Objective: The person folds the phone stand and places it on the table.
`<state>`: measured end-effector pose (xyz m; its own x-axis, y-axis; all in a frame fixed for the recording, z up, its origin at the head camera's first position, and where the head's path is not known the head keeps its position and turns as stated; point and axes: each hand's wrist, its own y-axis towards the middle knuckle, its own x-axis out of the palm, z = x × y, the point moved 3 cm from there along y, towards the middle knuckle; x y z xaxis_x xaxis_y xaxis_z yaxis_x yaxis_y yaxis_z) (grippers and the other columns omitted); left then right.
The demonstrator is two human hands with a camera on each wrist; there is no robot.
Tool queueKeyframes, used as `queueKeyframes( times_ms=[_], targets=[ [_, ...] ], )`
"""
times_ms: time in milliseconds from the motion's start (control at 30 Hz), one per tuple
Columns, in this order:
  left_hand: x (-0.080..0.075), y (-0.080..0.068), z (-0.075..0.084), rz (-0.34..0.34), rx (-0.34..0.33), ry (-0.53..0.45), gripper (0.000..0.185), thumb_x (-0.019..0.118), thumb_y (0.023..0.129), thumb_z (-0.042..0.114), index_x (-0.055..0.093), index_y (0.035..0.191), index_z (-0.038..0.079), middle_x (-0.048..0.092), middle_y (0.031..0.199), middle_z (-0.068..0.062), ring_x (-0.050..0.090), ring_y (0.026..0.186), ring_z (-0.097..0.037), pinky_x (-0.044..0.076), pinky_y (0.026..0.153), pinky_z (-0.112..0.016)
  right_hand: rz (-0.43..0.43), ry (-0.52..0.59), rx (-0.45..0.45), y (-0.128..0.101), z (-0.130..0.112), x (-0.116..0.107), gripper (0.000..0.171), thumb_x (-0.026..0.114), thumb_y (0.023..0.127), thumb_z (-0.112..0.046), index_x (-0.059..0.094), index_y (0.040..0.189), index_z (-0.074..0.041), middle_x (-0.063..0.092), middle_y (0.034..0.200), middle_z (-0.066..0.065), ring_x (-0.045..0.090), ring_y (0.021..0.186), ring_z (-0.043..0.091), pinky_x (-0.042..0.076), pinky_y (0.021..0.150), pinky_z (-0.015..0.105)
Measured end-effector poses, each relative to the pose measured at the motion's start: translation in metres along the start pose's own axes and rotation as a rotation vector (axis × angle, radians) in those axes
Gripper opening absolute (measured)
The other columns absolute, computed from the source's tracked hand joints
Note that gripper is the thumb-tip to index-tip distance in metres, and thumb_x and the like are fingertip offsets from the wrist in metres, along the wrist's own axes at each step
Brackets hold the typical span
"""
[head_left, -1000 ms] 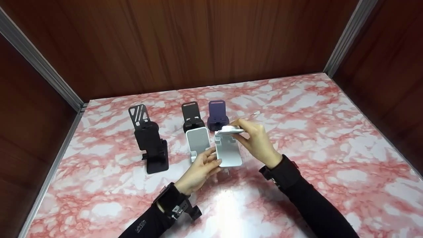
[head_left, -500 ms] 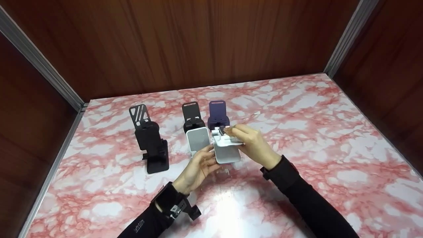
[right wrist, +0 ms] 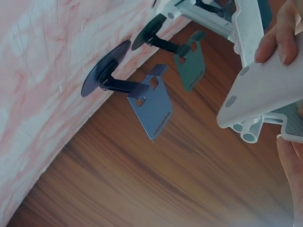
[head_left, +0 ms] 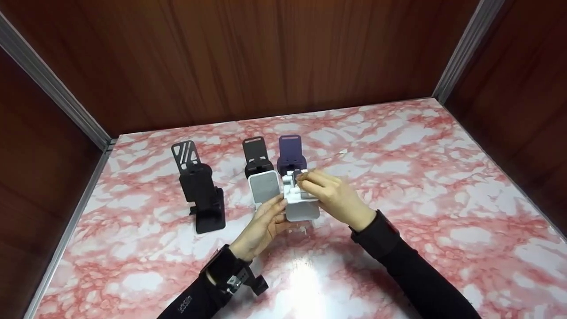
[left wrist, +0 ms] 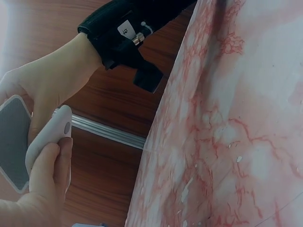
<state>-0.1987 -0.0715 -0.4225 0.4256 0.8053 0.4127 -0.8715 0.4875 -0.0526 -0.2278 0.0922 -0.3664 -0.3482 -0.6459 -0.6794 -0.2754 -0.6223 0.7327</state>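
One white phone stand [head_left: 303,212] is held raised off the tabletop [head_left: 443,186], partly folded, between the left hand [head_left: 261,226] and the right hand [head_left: 334,195]. Its left edge is gripped by the left hand, with the thumb and fingers bent about it. Its upper part, near a dark hinge piece [head_left: 297,174], is pinched by the curled fingertips of the right hand. A grey plate face is shown toward the near side, and in the right wrist view round grey dots [right wrist: 231,101] are seen on a white panel of the stand.

Just beside it, to the left, a second white stand [head_left: 265,188] is placed upright; its lower part is covered by the left hand, and whether the two touch cannot be told. Behind these, a purple stand [head_left: 290,148] and a small black stand [head_left: 254,149] are lined up side by side. Farther left, a larger black stand [head_left: 203,195] with a slotted top plate is set apart. Black sleeves [head_left: 425,274] are worn on both arms. The tabletop, marbled in pink and white, is bordered by dark wood panels [head_left: 266,57].
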Motion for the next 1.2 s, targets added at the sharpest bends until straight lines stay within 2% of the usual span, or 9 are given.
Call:
queueKeyframes(
  times_ms=[133,367,467,600,767,900,967,1067,1200],
  targets=[
    [-0.002,0.000,0.000,0.032,-0.003,0.004,0.068,0.048,0.093,0.027,0.015,0.144,-0.004,0.048,0.133,-0.022,0.061,0.106,-0.016,0.046,0.100,-0.036,-0.080,0.061,0.021,0.000,0.002,0.000,0.034,0.073,0.069,0.006,0.060,0.098,-0.006,0.063,0.103,0.006,0.062,0.095,0.019,0.054,0.084,0.027],
    [-0.003,0.000,0.003,0.055,0.007,-0.007,0.073,0.051,0.090,0.027,0.014,0.144,-0.004,0.049,0.132,-0.022,0.061,0.105,-0.014,0.046,0.099,-0.031,-0.149,0.389,0.120,-0.002,0.013,-0.008,0.038,0.075,0.077,-0.022,0.062,0.110,-0.007,0.062,0.115,0.009,0.060,0.107,0.021,0.050,0.094,0.031],
    [-0.003,0.000,0.004,0.047,0.021,-0.017,0.072,0.052,0.090,0.026,0.014,0.143,-0.004,0.052,0.128,-0.018,0.062,0.104,-0.014,0.047,0.099,-0.030,-0.149,0.474,0.158,-0.002,0.016,-0.010,0.035,0.069,0.083,-0.023,0.062,0.114,-0.009,0.062,0.119,0.008,0.058,0.111,0.021,0.047,0.099,0.033],
    [-0.003,0.001,0.006,0.045,0.032,-0.013,0.071,0.051,0.090,0.024,0.013,0.144,-0.004,0.053,0.127,-0.014,0.062,0.102,-0.012,0.050,0.093,-0.026,-0.151,0.522,0.226,-0.002,0.019,-0.011,0.032,0.066,0.085,-0.019,0.062,0.116,-0.013,0.059,0.124,0.007,0.052,0.119,0.023,0.039,0.106,0.040],
    [-0.006,0.000,0.008,0.075,0.034,0.018,0.076,0.051,0.089,0.023,0.006,0.146,-0.001,0.042,0.138,-0.021,0.061,0.097,-0.009,0.052,0.079,-0.018,-0.164,0.584,0.368,0.000,0.018,-0.015,0.045,0.070,0.082,-0.019,0.056,0.124,-0.012,0.051,0.132,0.007,0.043,0.125,0.021,0.033,0.108,0.047],
    [-0.008,-0.001,0.011,0.077,0.060,0.029,0.080,0.053,0.088,0.023,0.004,0.146,0.000,0.032,0.145,-0.024,0.060,0.101,-0.012,0.052,0.085,-0.021,-0.183,0.704,0.510,0.002,0.017,-0.018,0.057,0.071,0.081,-0.013,0.046,0.132,-0.006,0.046,0.135,0.011,0.041,0.128,0.024,0.031,0.112,0.044],
    [-0.008,-0.001,0.011,0.084,0.076,0.041,0.080,0.053,0.087,0.022,0.004,0.146,-0.001,0.030,0.146,-0.024,0.059,0.104,-0.013,0.051,0.090,-0.023,-0.202,0.767,0.603,0.000,0.018,-0.017,0.063,0.072,0.080,-0.012,0.042,0.134,-0.008,0.045,0.135,0.013,0.043,0.126,0.027,0.033,0.111,0.042],
    [-0.010,0.000,0.011,0.109,0.087,0.068,0.079,0.053,0.086,0.019,0.005,0.146,-0.002,0.028,0.147,-0.024,0.056,0.107,-0.012,0.048,0.094,-0.024,-0.265,0.814,0.734,-0.008,0.025,-0.010,0.067,0.072,0.080,-0.021,0.037,0.137,-0.016,0.046,0.132,0.011,0.046,0.122,0.028,0.039,0.106,0.040],
    [-0.011,0.000,0.012,0.133,0.079,0.095,0.077,0.053,0.086,0.016,0.007,0.146,0.000,0.028,0.147,-0.023,0.054,0.112,-0.012,0.047,0.096,-0.025,-0.380,0.848,0.842,-0.013,0.027,-0.007,0.068,0.070,0.082,-0.029,0.035,0.139,-0.018,0.052,0.122,0.010,0.052,0.113,0.025,0.045,0.100,0.039]
  ],
)
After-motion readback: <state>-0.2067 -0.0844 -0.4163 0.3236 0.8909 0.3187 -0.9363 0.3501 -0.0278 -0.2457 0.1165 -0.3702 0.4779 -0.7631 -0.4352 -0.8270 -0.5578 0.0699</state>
